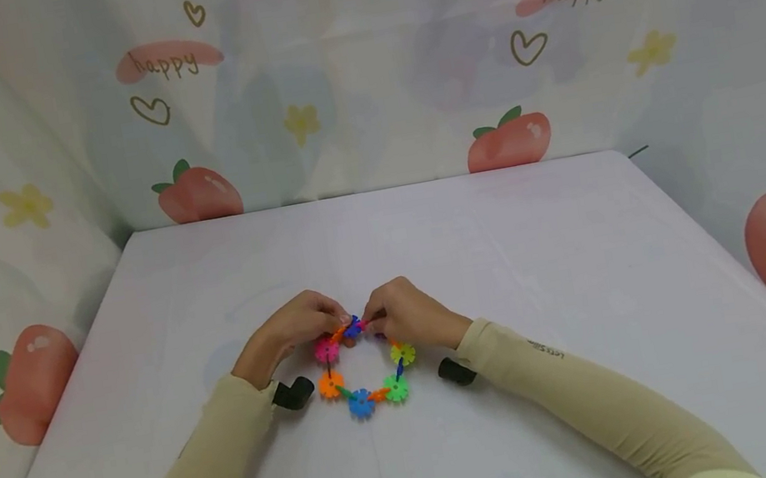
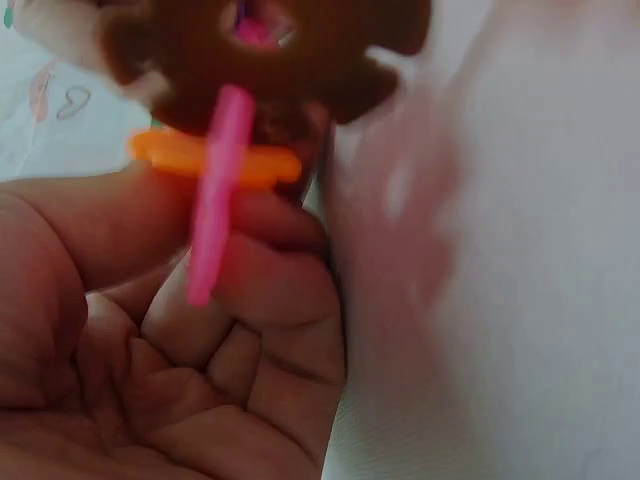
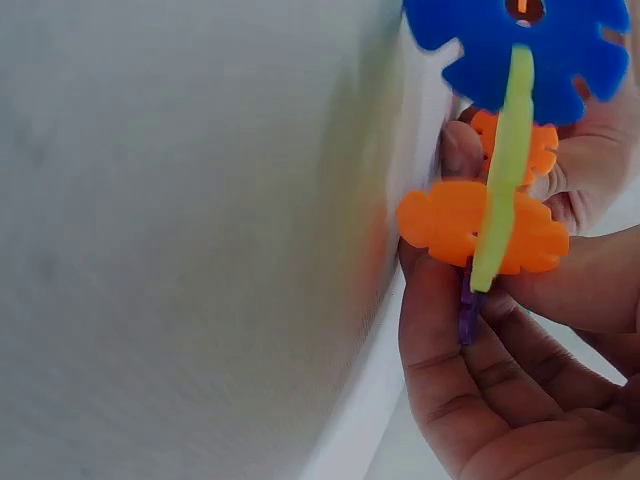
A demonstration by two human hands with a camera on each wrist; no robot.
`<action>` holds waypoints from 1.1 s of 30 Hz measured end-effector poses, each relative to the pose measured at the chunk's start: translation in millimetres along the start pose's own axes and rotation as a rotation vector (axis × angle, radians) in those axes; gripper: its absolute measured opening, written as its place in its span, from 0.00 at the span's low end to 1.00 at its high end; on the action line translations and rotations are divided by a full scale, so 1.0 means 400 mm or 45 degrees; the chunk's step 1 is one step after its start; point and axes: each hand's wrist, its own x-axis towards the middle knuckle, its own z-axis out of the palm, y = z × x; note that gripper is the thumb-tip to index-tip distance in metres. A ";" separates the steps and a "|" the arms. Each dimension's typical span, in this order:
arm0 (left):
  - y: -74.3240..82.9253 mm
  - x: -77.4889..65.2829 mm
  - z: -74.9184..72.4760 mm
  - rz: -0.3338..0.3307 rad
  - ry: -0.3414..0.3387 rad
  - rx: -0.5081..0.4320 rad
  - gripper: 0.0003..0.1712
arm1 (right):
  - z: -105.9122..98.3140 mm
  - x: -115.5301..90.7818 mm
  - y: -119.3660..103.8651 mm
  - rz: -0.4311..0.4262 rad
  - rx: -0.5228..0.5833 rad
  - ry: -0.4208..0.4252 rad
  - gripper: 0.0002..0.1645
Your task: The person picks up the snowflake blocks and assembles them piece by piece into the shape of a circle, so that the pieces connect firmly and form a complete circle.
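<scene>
A ring of interlocking plastic snowflake discs in several colours stands near the table's middle, in the head view. At its far side, my left hand pinches an orange disc between thumb and fingers. In the left wrist view, a pink disc crosses it edge-on beside a brown disc. My right hand grips the ring close by, fingertips at a purple disc and an orange disc. A yellow-green disc links up to a blue one there. Fingers partly hide the far joints.
White cloth covers the table. Black wrist-camera housings sit under both wrists, just outside the ring. Behind and to the sides hangs a curtain printed with peaches, hearts and flowers.
</scene>
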 end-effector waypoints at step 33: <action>0.034 -0.319 0.193 -0.039 0.408 -1.312 0.44 | -0.001 -0.020 0.006 0.326 0.101 0.063 0.04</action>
